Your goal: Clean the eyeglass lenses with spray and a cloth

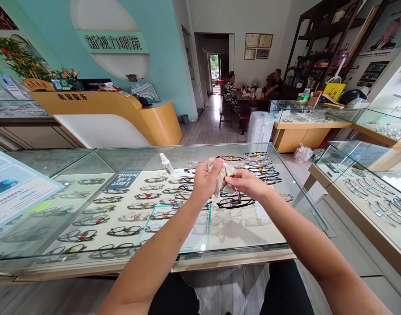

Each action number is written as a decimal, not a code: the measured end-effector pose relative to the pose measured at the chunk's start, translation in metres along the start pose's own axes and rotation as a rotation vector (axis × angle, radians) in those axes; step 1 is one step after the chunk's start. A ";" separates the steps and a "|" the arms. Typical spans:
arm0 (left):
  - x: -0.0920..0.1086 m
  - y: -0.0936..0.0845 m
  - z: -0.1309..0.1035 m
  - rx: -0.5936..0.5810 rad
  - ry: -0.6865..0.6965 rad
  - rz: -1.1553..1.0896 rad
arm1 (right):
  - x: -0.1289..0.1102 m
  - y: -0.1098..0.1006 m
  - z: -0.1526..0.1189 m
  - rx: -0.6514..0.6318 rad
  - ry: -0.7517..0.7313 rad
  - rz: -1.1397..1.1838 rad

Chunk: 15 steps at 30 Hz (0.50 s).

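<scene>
Above the glass display counter (252, 238), both hands meet around a crumpled beige cloth (219, 186). My left hand (205, 177) is closed on the cloth, thumb pressed on top. My right hand (248, 183) pinches at the cloth's right edge, holding a pair of eyeglasses (232, 189); a thin part hangs under the fingers and the remainder is hidden by cloth and hand. Just beneath lie dark-framed eyeglasses (235, 203), with several more pairs behind the hands. A white spray bottle (166, 163) stands on the glass left of my hands.
Rows of eyeglasses (125, 230) fill the case under the glass. A slanted printed sign (19, 186) juts in at left. Another glass case (367, 183) stands at right. Farther back are a wrapped suitcase (261, 127), a wooden reception desk (161, 124) and two seated people.
</scene>
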<state>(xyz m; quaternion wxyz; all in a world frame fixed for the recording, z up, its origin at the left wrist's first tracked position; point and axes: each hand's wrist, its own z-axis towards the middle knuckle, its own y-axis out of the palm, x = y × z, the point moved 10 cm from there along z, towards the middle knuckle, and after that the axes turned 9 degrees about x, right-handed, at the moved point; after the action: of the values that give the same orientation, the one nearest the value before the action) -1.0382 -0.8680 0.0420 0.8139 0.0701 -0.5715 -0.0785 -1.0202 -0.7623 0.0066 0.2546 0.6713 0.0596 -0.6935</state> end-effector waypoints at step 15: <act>0.006 -0.004 0.006 -0.100 0.000 0.066 | -0.007 -0.007 -0.001 0.089 -0.013 0.064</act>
<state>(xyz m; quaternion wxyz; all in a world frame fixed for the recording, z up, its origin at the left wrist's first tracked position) -1.0419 -0.8730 0.0484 0.8184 0.0103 -0.5689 -0.0803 -1.0231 -0.7537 0.0118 0.2467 0.6792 0.0055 -0.6912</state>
